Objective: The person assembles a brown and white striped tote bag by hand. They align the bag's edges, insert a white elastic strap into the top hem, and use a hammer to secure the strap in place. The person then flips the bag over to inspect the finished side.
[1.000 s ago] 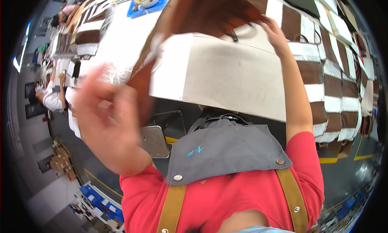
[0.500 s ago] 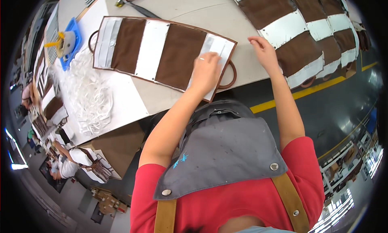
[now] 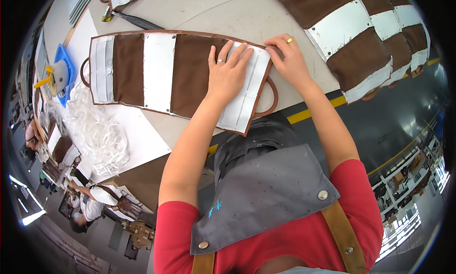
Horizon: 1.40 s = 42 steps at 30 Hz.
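A flat, unfolded bag panel (image 3: 158,74) in brown fabric with white bands lies across the table. It has brown edging and a brown loop handle at each end. My left hand (image 3: 228,74) rests on it near its right end, fingers spread over the brown section and the white end band. At the panel's upper right corner, my right hand (image 3: 289,60) has thumb and forefinger closed on the edge; the other fingers curl in. The right loop handle (image 3: 272,98) sticks out below that hand.
Overlapping brown-and-white panels (image 3: 358,60) hang over the table's right edge. On the left are a heap of white strips (image 3: 99,131) and a blue tray (image 3: 66,65) holding a round container with a yellow tool. A black-handled tool (image 3: 137,21) lies behind the panel. Another person (image 3: 92,203) works at lower left.
My left hand has flattened onto the panel and shifted left. My right hand has come left from beside the panel to its corner. In the picture the panel sits further left and lower.
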Motion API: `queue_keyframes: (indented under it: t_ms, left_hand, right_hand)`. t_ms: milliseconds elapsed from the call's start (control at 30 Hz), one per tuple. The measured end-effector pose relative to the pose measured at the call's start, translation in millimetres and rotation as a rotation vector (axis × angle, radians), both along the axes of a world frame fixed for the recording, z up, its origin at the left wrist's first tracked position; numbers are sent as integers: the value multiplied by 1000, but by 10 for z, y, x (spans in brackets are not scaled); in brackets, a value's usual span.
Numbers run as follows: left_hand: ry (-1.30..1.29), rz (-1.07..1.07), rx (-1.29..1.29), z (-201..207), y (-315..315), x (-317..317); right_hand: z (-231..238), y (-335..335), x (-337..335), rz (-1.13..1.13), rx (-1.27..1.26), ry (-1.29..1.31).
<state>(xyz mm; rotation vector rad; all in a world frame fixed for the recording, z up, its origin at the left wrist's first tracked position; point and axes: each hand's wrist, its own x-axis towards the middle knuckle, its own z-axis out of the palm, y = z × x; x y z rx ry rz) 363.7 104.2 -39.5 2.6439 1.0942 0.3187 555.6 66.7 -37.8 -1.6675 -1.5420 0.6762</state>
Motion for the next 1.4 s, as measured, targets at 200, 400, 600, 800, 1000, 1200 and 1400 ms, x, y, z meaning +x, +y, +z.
queue_keyframes:
  t_ms: [200,400,600,800,1000,1200,1400]
  left_hand:
    - [49,0,-5,39,-20,63]
    - [81,1,-16,28,-27,77]
    - [11,-21,-34,9,-25,76]
    - [101,-25,49,-11,-14,70]
    - [115,5,53,5,-36,93]
    - [95,26,36,-14,-64,102]
    - [112,26,13,7,-70,103]
  right_hand:
    - [28,10,16,84,110,-226]
    - [50,33,-20,170,129,-537]
    - [150,128,-107,312,109,-883]
    - [15,164,-83,268,55,-776]
    - [61,172,-76,176,49,-519]
    - [149,117,-24,79,-140,-230]
    - [86,9,112,142,-147,-17]
